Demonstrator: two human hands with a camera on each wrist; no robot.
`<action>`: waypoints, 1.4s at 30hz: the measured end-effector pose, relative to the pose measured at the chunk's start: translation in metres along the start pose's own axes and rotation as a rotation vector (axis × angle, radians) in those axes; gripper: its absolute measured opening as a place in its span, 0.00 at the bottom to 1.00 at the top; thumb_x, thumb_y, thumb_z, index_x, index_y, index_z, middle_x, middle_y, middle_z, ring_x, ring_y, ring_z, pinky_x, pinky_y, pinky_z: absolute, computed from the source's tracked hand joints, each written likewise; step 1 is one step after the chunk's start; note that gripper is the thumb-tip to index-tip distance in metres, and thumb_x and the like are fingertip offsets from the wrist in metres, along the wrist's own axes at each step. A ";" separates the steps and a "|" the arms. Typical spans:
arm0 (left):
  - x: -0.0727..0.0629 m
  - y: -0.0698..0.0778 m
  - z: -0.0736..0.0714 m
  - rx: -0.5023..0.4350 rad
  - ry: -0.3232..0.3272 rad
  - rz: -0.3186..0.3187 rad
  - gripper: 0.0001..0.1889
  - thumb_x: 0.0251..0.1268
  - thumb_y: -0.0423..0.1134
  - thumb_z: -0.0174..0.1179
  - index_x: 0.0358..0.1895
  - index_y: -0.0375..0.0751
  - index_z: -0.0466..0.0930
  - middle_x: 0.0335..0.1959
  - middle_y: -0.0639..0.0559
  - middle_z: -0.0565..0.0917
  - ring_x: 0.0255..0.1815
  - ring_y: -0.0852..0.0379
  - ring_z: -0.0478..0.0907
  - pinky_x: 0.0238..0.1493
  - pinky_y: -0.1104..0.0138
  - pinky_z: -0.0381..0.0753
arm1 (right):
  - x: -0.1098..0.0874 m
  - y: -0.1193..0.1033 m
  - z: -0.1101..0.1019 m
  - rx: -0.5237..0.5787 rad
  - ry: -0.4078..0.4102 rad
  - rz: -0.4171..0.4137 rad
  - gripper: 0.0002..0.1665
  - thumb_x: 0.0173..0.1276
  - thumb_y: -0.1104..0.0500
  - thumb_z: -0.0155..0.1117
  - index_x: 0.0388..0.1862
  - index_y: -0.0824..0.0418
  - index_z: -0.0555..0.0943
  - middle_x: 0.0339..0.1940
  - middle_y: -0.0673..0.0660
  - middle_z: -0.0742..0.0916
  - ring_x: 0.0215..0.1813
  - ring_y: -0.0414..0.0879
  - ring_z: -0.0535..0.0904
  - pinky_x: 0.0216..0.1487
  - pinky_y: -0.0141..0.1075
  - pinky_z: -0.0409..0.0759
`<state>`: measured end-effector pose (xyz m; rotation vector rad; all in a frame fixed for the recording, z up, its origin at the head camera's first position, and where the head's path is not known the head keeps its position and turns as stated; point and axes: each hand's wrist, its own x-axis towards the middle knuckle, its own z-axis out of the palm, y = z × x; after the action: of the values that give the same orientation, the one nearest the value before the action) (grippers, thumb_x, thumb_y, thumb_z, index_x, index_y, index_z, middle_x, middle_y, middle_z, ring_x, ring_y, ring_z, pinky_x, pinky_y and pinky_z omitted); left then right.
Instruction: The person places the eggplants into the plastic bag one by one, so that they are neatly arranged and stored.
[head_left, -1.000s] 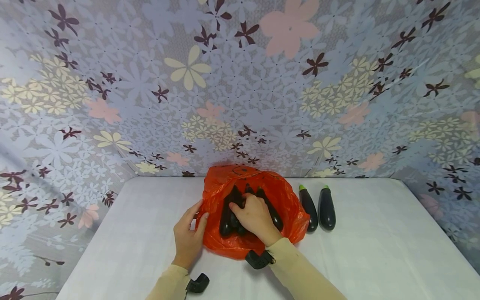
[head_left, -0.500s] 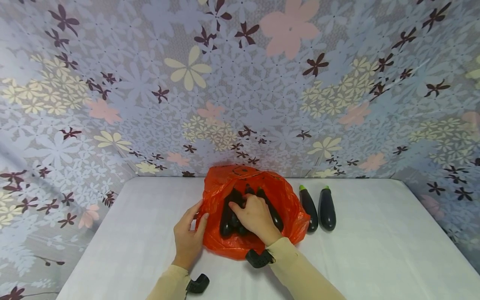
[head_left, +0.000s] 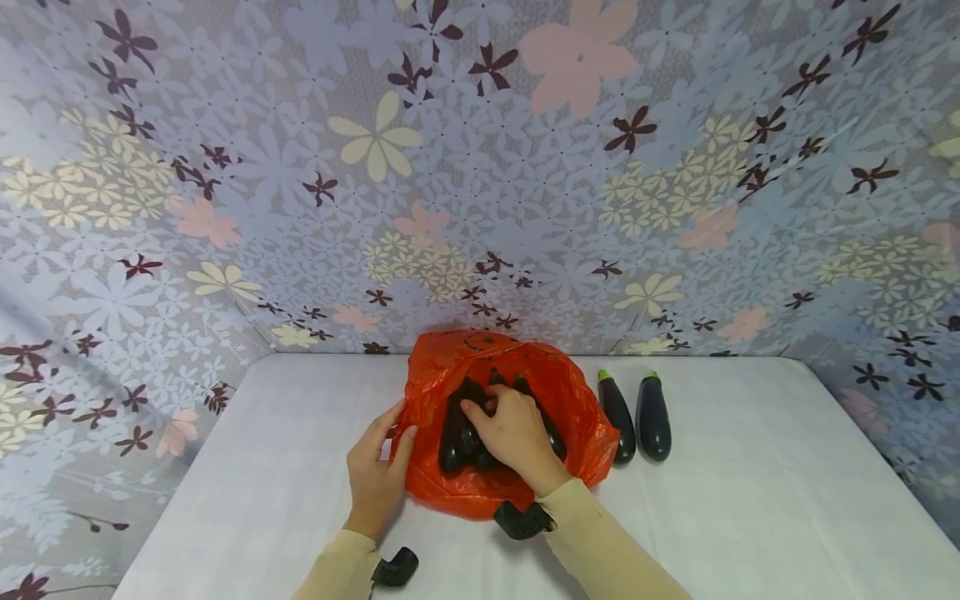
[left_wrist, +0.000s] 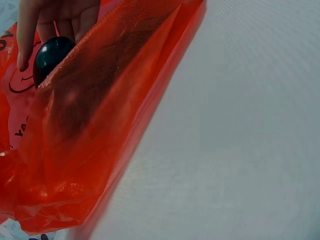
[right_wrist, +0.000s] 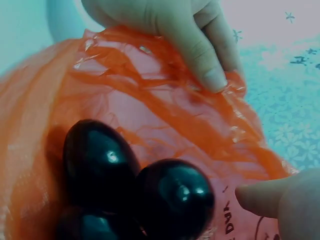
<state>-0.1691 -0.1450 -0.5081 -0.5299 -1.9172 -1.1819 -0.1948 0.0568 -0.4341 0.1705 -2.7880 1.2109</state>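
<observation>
a: where is the red bag [head_left: 430,367]?

b: on the white counter [head_left: 757,483], mouth wide, by the flowery wall [head_left: 480,208].

a: what does the left hand [head_left: 377,467] do?

b: it pinches the bag's side, with its thumb and fingers on the edge.

a: and the right hand [head_left: 516,429]?

b: it is down in the bag, on the dark eggplants [head_left: 452,454]. its thumb is spread from the pointing finger, but some fingertips are hidden, so no one can tell if it grips one.

a: what is outside the bag?

b: one loose eggplant [head_left: 617,417] is just right of it, a bit tilted. another eggplant [head_left: 655,421] lies next to that one, a little apart. both have green tops.
</observation>
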 end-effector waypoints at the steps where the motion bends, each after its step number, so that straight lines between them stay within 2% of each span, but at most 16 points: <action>1: 0.000 0.000 0.000 0.000 -0.001 -0.001 0.34 0.49 0.16 0.70 0.64 0.33 0.77 0.56 0.43 0.85 0.50 0.49 0.84 0.56 0.75 0.78 | -0.001 0.000 -0.001 0.006 0.004 -0.006 0.30 0.68 0.45 0.68 0.57 0.68 0.82 0.39 0.57 0.88 0.43 0.52 0.84 0.45 0.48 0.85; 9: 0.001 0.002 0.000 -0.002 0.002 -0.002 0.34 0.48 0.15 0.69 0.64 0.32 0.78 0.56 0.42 0.85 0.49 0.49 0.83 0.56 0.75 0.78 | -0.014 -0.002 -0.014 0.077 0.004 -0.019 0.27 0.70 0.47 0.67 0.59 0.65 0.81 0.40 0.53 0.88 0.38 0.43 0.83 0.42 0.42 0.85; 21: 0.001 0.002 -0.001 0.005 -0.004 -0.010 0.33 0.50 0.15 0.69 0.64 0.33 0.77 0.56 0.43 0.85 0.49 0.50 0.84 0.56 0.75 0.78 | -0.033 -0.003 -0.041 0.150 0.000 -0.012 0.26 0.70 0.49 0.68 0.61 0.61 0.80 0.42 0.52 0.87 0.40 0.42 0.81 0.39 0.36 0.83; 28: 0.001 0.003 0.000 -0.002 0.001 0.003 0.34 0.49 0.14 0.68 0.64 0.32 0.77 0.56 0.42 0.85 0.49 0.49 0.84 0.56 0.75 0.78 | -0.042 -0.001 -0.055 0.277 -0.023 -0.011 0.26 0.70 0.52 0.69 0.62 0.62 0.79 0.44 0.56 0.86 0.31 0.44 0.85 0.32 0.32 0.84; 37: 0.002 0.002 -0.001 -0.001 0.000 0.002 0.34 0.48 0.14 0.68 0.64 0.32 0.77 0.56 0.42 0.85 0.49 0.49 0.83 0.56 0.75 0.78 | -0.050 0.005 -0.077 0.338 -0.010 -0.029 0.26 0.71 0.52 0.68 0.63 0.63 0.79 0.46 0.58 0.86 0.39 0.50 0.86 0.35 0.32 0.86; 42: 0.002 0.002 -0.001 -0.003 -0.002 -0.006 0.34 0.48 0.14 0.68 0.64 0.33 0.77 0.56 0.43 0.85 0.48 0.49 0.83 0.56 0.76 0.78 | -0.053 0.014 -0.089 0.339 0.008 -0.036 0.25 0.72 0.52 0.67 0.63 0.62 0.79 0.46 0.58 0.86 0.36 0.48 0.87 0.37 0.38 0.88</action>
<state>-0.1683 -0.1450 -0.5051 -0.5274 -1.9201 -1.1883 -0.1399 0.1346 -0.3908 0.2373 -2.5388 1.6610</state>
